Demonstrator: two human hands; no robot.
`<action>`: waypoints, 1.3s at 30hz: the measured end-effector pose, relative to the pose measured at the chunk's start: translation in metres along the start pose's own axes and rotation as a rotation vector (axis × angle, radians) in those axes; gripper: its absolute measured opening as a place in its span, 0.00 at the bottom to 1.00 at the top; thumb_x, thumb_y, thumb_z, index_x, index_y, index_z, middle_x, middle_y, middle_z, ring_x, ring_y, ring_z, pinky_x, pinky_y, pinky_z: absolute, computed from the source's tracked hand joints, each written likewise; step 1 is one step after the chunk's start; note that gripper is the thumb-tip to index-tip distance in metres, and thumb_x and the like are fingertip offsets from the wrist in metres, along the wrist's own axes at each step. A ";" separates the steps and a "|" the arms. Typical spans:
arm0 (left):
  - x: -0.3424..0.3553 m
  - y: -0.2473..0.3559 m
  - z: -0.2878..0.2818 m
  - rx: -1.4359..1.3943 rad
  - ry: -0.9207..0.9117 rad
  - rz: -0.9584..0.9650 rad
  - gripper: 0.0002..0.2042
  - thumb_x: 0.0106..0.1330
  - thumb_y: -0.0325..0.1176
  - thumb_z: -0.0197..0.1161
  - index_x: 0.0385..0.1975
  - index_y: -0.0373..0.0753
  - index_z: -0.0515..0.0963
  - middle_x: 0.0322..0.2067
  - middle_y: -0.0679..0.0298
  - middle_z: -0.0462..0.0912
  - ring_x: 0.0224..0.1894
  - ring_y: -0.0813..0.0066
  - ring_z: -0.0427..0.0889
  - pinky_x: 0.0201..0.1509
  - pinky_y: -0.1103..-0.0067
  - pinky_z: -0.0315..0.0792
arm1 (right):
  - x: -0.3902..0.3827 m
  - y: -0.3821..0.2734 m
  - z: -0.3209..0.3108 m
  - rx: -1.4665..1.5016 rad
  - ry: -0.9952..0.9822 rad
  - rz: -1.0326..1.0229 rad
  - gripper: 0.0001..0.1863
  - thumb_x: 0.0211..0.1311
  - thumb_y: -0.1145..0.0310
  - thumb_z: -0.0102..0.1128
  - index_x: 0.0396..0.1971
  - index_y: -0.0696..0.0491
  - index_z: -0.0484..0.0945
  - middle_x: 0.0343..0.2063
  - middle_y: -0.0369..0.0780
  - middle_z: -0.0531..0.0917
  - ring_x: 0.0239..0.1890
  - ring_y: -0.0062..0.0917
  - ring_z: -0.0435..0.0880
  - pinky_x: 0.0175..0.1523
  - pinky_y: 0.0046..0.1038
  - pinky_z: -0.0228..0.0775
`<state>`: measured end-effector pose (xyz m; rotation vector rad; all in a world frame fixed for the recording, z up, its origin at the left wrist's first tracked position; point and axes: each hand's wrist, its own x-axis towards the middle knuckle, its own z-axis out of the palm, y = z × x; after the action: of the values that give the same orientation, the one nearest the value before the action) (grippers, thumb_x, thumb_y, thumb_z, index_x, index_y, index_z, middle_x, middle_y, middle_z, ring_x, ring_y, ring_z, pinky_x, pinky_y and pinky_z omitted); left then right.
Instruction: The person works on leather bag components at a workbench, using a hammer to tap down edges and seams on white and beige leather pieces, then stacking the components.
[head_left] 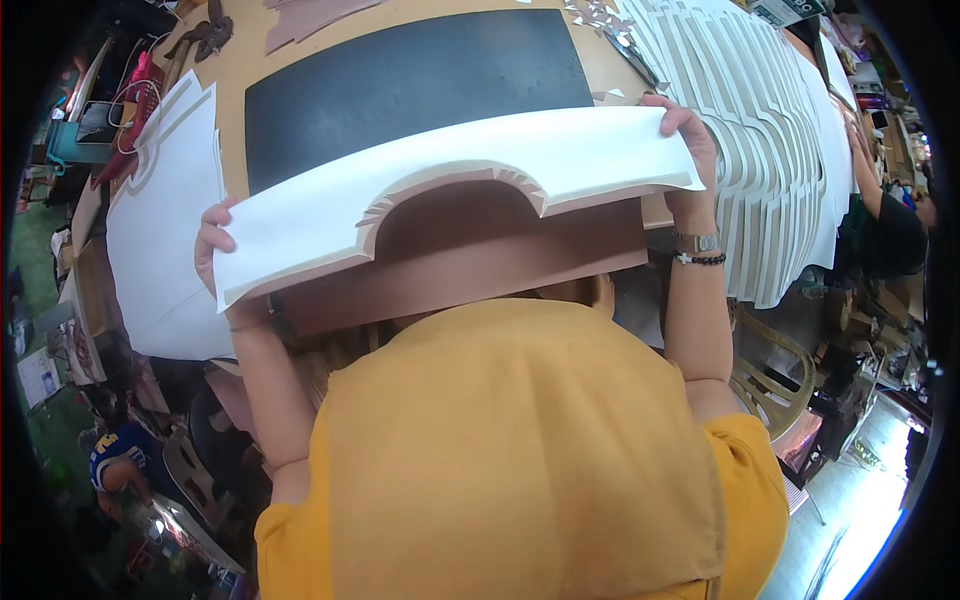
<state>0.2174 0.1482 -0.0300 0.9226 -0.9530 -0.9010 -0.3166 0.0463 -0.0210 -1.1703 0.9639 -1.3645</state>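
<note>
Both my hands hold up one long white cut-out sheet [460, 185] with an arched notch in its lower edge; a brown leather-like layer [470, 255] is stuck under it and shows through the notch. My left hand [213, 245] grips the sheet's left end. My right hand [690, 135] grips its right end; that wrist wears a watch and a bead bracelet. The sheet hangs above the front edge of a workbench [235, 75], over a black mat [410, 85]. My yellow shirt fills the lower part of the view.
A fanned stack of similar white cut-out pieces [770, 130] lies on the right. More white sheets [160, 230] lie on the left. Brown scraps and tools sit at the bench's far edge. Another person [890, 225] is at the right; someone else crouches at lower left [115, 460].
</note>
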 end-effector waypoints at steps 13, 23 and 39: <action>0.001 0.003 -0.004 0.113 -0.083 0.020 0.07 0.71 0.29 0.55 0.29 0.43 0.73 0.51 0.59 0.80 0.63 0.62 0.75 0.70 0.63 0.70 | 0.000 -0.001 0.000 0.018 -0.052 0.002 0.08 0.56 0.77 0.70 0.31 0.51 0.78 0.57 0.46 0.79 0.51 0.24 0.81 0.54 0.25 0.77; 0.015 0.020 0.018 0.305 0.320 0.000 0.09 0.73 0.30 0.62 0.49 0.36 0.78 0.47 0.64 0.83 0.51 0.76 0.80 0.57 0.77 0.74 | 0.009 -0.017 0.007 -0.018 -0.144 -0.139 0.08 0.63 0.79 0.63 0.41 0.55 0.80 0.50 0.47 0.84 0.45 0.24 0.85 0.50 0.25 0.80; 0.033 0.024 0.044 0.490 0.237 -0.093 0.14 0.72 0.30 0.62 0.53 0.31 0.76 0.50 0.62 0.82 0.50 0.79 0.79 0.56 0.81 0.72 | 0.021 -0.013 0.021 -0.094 0.265 0.135 0.16 0.66 0.69 0.68 0.47 0.62 0.78 0.36 0.37 0.85 0.31 0.13 0.82 0.34 0.14 0.75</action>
<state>0.1920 0.1159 0.0139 1.4666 -0.9459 -0.6227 -0.2981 0.0287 -0.0012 -0.9887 1.2844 -1.3994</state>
